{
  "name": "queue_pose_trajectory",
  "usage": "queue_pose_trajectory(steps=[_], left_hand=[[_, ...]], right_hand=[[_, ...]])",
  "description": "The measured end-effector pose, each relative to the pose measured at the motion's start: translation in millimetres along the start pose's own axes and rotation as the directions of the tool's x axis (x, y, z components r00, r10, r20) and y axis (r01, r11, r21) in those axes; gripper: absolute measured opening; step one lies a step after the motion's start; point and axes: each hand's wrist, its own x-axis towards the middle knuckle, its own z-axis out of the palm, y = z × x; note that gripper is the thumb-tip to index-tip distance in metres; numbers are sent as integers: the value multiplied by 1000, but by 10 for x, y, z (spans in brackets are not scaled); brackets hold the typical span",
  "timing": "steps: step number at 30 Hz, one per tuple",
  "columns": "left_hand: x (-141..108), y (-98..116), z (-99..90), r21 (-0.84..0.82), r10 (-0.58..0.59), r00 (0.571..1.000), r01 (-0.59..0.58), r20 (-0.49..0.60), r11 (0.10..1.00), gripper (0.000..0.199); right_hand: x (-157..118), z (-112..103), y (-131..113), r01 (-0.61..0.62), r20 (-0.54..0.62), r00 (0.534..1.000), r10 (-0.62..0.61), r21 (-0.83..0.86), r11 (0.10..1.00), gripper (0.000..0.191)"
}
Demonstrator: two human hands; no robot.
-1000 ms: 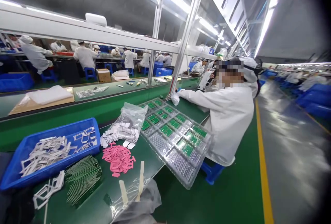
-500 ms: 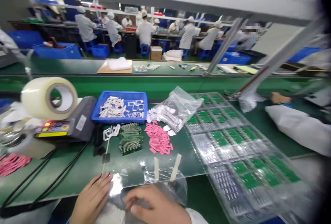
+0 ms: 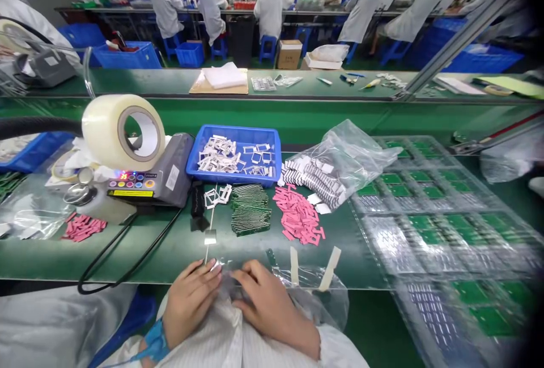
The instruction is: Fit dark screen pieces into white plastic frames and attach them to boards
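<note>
My left hand [image 3: 192, 299] rests at the front edge of the green bench [image 3: 165, 263], its fingers extended side by side and nothing visible in them. To its right, my right hand [image 3: 270, 300] has bent fingers close to the edge; whether it holds anything is hidden. Beyond the hands lie a row of green circuit boards [image 3: 250, 212], a pile of pink pieces [image 3: 298, 215] and a few white frames [image 3: 217, 195]. A small square piece [image 3: 210, 236] sits just past my left hand. Clear film with two tape strips [image 3: 294, 266] hangs at the edge on the right.
A blue tray [image 3: 234, 176] holds white frames. A tape roll [image 3: 123, 133] stands on a grey dispenser [image 3: 170, 178], with a bottle [image 3: 97, 201] and black cables in front. A plastic bag [image 3: 352, 153] and clear trays of boards [image 3: 382, 243] are at right. People in white coats work beyond.
The view has shifted, so the bench items appear further right and the background higher. My right hand has its fingers a little less curled; more of my lap and both forearms shows.
</note>
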Motion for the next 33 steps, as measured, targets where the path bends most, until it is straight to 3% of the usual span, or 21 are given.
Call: queue_pose_trajectory(steps=[2,4,6,8,12,14,16,18,19,20,22,23,24,27,28,30,33], left_hand=[[79,17,-117,-38,-48,998,47,-31,998,19],[186,43,-227,-45,-45,993,40,-113,998,23],[300,72,-291,-38,13,982,-20,-186,999,26],[396,106,-292,-43,76,977,-86,-200,995,25],[524,225,-154,-113,125,974,-148,-190,983,22],[594,321,-60,-194,93,979,-128,-179,973,21],[687,434,32,-311,85,989,-119,-118,943,19],[789,545,123,-405,124,992,-121,-19,906,17],[833,596,171,-427,144,989,-117,33,896,21],[869,644,224,-433,166,983,-115,82,894,28],[907,728,340,-405,237,957,-152,167,902,37],[910,767,403,-384,287,936,-193,204,903,37],[905,806,469,-359,339,910,-241,239,902,35],[867,914,663,-258,443,838,-373,318,891,32],[855,944,718,-224,456,828,-401,328,888,32],[840,989,801,-179,467,820,-431,331,884,31],[831,1009,843,-190,475,818,-436,324,880,19]], right_hand=[[-52,17,-21,141,-207,969,-136,9,990,31],[-143,-9,-41,211,-465,868,-173,30,977,29],[-252,-51,-49,181,-656,751,-74,96,979,32],[-355,-79,-42,127,-738,672,52,184,975,33],[-468,-102,-16,104,-789,598,144,254,962,26],[-481,-145,-5,107,-775,621,118,233,967,27],[-505,-234,19,101,-696,718,29,145,984,30],[-582,-368,71,79,-598,801,-32,54,995,20],[-648,-450,107,45,-600,800,-16,34,998,16],[-731,-540,148,-11,-648,761,32,36,999,15],[-921,-734,230,-172,-760,627,168,75,982,10],[-1013,-831,265,-237,-779,591,211,83,968,8],[-1092,-922,293,-278,-764,604,229,68,958,6],[-1225,-1115,346,-286,-568,801,191,-83,955,5],[-1238,-1144,359,-281,-503,845,181,-129,951,6],[-1241,-1150,386,-296,-412,888,201,-179,938,10],[-1222,-1080,416,-319,-310,918,248,-206,925,17]])
